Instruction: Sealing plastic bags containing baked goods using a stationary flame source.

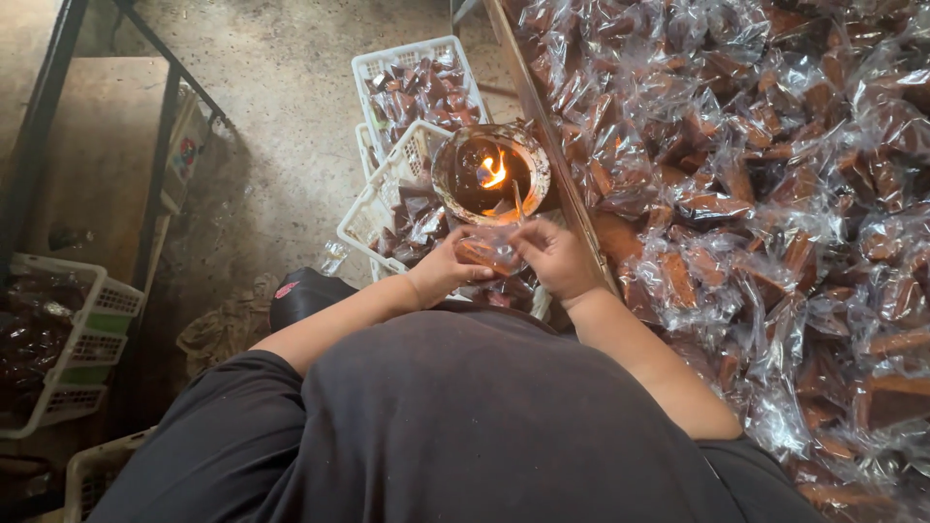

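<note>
While both hands met in front of the person's body, the left hand (448, 271) and the right hand (554, 258) held one small clear-wrapped brown sweet (489, 250) between them, the fingers (477, 275) of each hand pinching the loose plastic at its two ends. The packet sat right between the fingertips, just below a round dish (491, 174) with a small open flame (495, 172) burning in it, which stood just beyond the fingers on the edge of the desk (552, 165). To the right of the fingers the desk carried a great heap of wrapped brown pieces (765, 194); beyond and to the left of them white plastic baskets (412, 107) on the concrete floor (281, 87) held more of the same. Judging by the grip, the step in hand was closing the wrapper at the flame, though the exact fold of the plastic was too small to make out. The next move would call for a steady pinch on the open edge, brought only near enough to the flame to melt it shut, with the fingertips kept clear of the heat. Another white basket (68, 339) stood well away to the left.
</note>
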